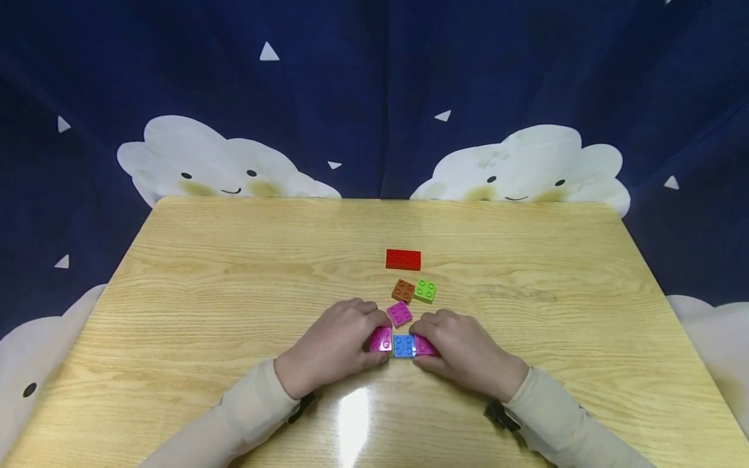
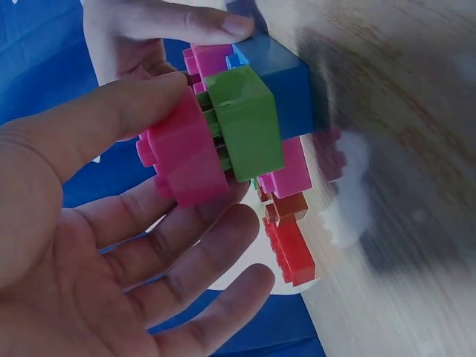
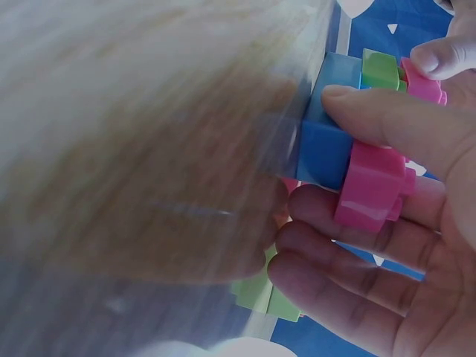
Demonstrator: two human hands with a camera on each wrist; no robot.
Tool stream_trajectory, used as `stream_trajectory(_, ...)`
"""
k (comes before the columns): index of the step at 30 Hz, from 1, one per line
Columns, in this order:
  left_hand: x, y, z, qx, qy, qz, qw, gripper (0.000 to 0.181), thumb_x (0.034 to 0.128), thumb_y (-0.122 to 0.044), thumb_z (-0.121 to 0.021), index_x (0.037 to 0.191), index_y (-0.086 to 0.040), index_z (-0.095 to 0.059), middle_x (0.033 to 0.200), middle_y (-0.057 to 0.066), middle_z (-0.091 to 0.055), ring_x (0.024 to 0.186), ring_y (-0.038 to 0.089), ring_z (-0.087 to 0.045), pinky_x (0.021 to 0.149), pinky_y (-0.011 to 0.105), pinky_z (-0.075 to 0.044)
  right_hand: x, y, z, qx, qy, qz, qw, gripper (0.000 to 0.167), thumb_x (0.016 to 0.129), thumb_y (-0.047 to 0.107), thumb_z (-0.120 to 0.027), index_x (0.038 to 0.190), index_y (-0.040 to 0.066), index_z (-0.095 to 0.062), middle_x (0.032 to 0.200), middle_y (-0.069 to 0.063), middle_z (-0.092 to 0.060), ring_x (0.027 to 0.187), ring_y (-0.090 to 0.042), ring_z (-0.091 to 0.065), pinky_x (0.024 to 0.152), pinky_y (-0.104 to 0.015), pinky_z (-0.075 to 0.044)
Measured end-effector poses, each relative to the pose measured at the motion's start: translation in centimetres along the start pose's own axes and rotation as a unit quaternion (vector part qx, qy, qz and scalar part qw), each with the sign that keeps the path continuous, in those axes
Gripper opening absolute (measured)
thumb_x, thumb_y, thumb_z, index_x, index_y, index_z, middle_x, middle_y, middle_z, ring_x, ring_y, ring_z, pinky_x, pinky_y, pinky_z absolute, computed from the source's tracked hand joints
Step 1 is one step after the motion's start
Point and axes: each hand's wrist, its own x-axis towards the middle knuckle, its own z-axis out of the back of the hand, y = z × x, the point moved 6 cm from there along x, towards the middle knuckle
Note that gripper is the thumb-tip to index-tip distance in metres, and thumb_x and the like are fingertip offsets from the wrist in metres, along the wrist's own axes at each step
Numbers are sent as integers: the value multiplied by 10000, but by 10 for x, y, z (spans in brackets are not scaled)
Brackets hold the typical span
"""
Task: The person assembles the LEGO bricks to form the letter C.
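My left hand (image 1: 342,344) pinches a pink toy building brick (image 1: 381,339) between thumb and fingers. Under that brick is a green brick (image 2: 245,123), its studs showing in a narrow gap between the two. The green brick stands against a blue brick (image 1: 403,346) and appears to sit on its left end. At the other end, my right hand (image 1: 468,354) grips the blue brick and a second pink brick (image 3: 372,186) on it. The right thumb lies along the blue side, with the fingers on the opposite side. Bare blue studs show between the two pink bricks.
Beyond the hands lie a loose pink brick (image 1: 400,314), a brown brick (image 1: 403,290), a light green brick (image 1: 425,291) and a longer red brick (image 1: 403,260). They rest on a wooden table (image 1: 234,260). A dark blue curtain (image 1: 363,84) hangs behind its far edge.
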Motion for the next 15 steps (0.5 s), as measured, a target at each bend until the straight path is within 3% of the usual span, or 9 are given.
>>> stream_trajectory(11, -2, 0, -5, 15, -137, 0, 9999, 375, 911, -236, -885, 1209, -35, -780, 1067, 68, -741, 987, 242, -674, 954, 460, -565, -1, 1, 0, -3, -4, 16, 10000, 266, 912, 204, -889, 1100, 52, -777, 958, 8, -728, 861, -181, -676, 742, -365, -589)
stream_trajectory(15, -3, -1, -7, 54, -232, -47, 9997, 356, 899, -213, -885, 1189, -31, -787, 978, 26, -687, 884, 190, -600, 849, 397, -551, -1, 0, -1, -1, 11, 12, 10000, 266, 909, 197, -890, 1099, 49, -777, 950, 10, -721, 857, -180, -671, 738, -367, -587)
